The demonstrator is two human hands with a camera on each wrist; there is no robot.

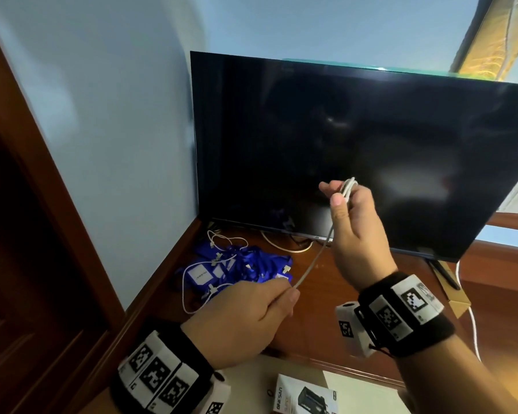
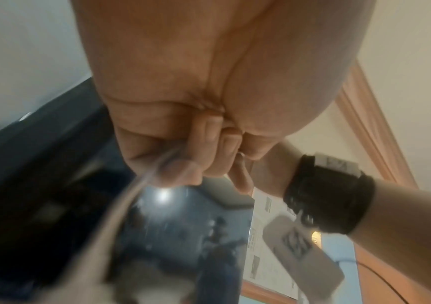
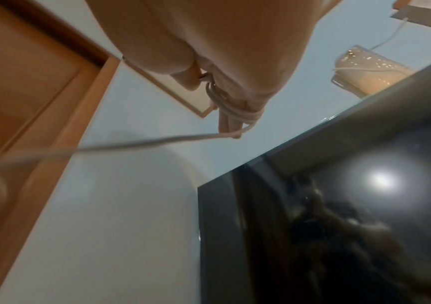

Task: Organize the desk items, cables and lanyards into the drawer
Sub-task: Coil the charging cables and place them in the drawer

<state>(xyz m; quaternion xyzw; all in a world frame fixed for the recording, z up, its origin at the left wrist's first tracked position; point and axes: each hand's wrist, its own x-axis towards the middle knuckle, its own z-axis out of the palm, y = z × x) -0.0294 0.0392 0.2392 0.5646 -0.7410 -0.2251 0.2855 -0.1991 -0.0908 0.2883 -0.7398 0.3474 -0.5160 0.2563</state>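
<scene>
A: Thin white charging cable (image 1: 314, 258), stretched taut in the air above the brown wooden counter (image 1: 320, 297), in front of the dark flat screen (image 1: 341, 150).
B: Coiled at the top end?
A: Yes, several loops wound around the fingers of the right hand (image 1: 356, 231), thumb pressed against them.
B: And the lower end?
A: Pinched inside the left hand (image 1: 243, 321), fingers curled tight around the strand.
B: Elsewhere on the counter?
A: Heap of blue fabric lanyards with white badge cards (image 1: 237, 270) near the back left corner, tangled with another white cord (image 1: 225, 239). White printed product box (image 1: 304, 395) at the near edge, whether inside a drawer cannot be told.
</scene>
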